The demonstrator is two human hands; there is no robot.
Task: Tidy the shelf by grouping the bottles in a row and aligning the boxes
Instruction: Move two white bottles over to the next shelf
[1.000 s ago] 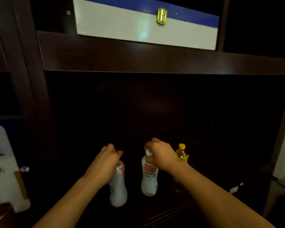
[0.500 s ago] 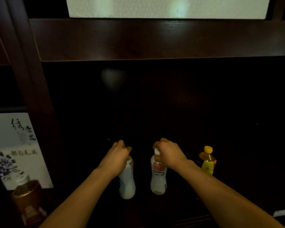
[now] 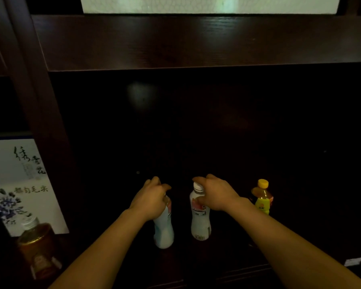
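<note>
Two white drink bottles stand side by side on the dark shelf. My left hand [image 3: 150, 198] is closed over the top of the left white bottle [image 3: 164, 230], hiding its cap. My right hand [image 3: 215, 193] grips the neck of the right white bottle [image 3: 200, 222], whose white cap shows just left of my fingers. To the right, apart from my hands, stands a small amber bottle with a yellow cap [image 3: 262, 197]. A white box with ink calligraphy and blue flowers [image 3: 17, 184] stands in the left compartment.
A brown bottle with a clear cap [image 3: 37, 247] stands in front of the white box at lower left. A dark wooden upright [image 3: 42, 126] divides the compartments. A shelf board [image 3: 196, 42] runs overhead with a pale box [image 3: 196, 4] on it. White scraps [image 3: 354, 260] lie at lower right.
The view has shifted left and down, bringing the calligraphy box and brown bottle into sight. Both hands keep hold of the white bottles, which stand slightly closer to the yellow-capped bottle's row.
</note>
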